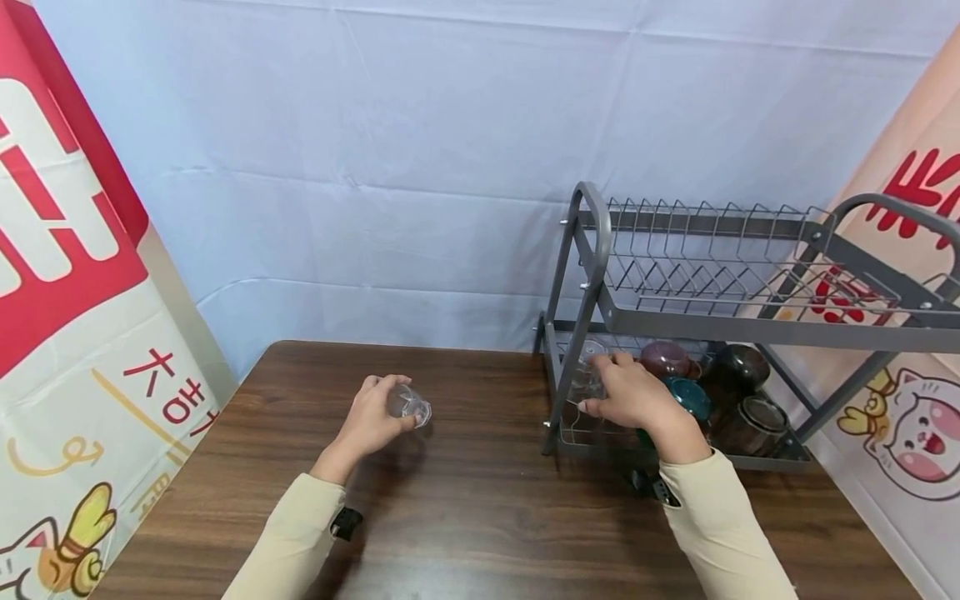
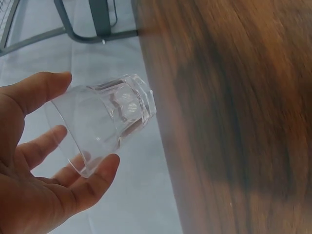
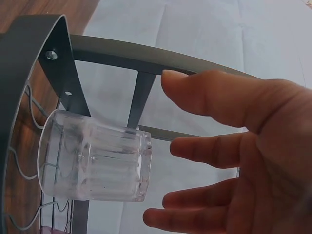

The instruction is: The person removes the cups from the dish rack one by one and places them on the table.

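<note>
My left hand pinches a clear faceted drinking glass near its rim, between thumb and fingertips. The glass is tilted above the table, its thick base pointing away from the palm. Inside the lower shelf of the dish rack, my right hand reaches past the left post with its fingers spread. In the right wrist view a second clear glass sits upside down on the shelf wires, its rim down. The fingertips of that hand stay apart from its base, with nothing between them.
Beside the right hand, the lower shelf holds a purple cup, a teal cup and several dark glass cups. Overhead is the wire upper tier. The brown wooden table meets a pale cloth backdrop.
</note>
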Demonstrator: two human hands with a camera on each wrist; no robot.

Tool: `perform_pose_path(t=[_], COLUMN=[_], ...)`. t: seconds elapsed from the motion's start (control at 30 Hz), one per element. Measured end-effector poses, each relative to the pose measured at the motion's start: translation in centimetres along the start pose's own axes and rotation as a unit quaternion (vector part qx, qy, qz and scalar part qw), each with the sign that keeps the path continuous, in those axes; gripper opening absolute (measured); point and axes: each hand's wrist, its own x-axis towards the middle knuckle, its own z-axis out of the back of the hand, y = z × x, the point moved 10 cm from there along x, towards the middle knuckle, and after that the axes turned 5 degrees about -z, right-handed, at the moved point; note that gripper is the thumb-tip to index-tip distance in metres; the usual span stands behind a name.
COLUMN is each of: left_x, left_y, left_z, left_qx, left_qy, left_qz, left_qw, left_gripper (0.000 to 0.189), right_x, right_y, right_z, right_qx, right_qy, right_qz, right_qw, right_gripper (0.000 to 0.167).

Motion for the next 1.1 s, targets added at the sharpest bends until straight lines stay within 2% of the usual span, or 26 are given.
perform_pose_path(t=[0.3, 0.7, 1.1], left_x=[0.2, 1.0, 1.6], left_y=[1.8, 2.9, 4.0], left_z=[0.7, 2.3, 2.7], left_qx=[0.025, 0.044, 0.068], left_qy=[0.006, -0.006, 0.004], left_qz=[0.008, -0.015, 0.000], left_qw=[0.9996, 0.9989, 0.9976], left_gripper=[0.056, 0.057, 0.057], right_x=[0.5, 1.7, 3.0], right_y=[-0.2, -0.3, -0.4], right_z=[0.2, 0.2, 0.6], right_qx=[0.005, 0.010, 0.020], right_qy=[-0.003, 0.010, -0.002], right_qz=[-0.007, -0.005, 0.006], right_qw=[1.0000, 0.9999, 0.9998], right_gripper=[0.072, 0.072, 0.070])
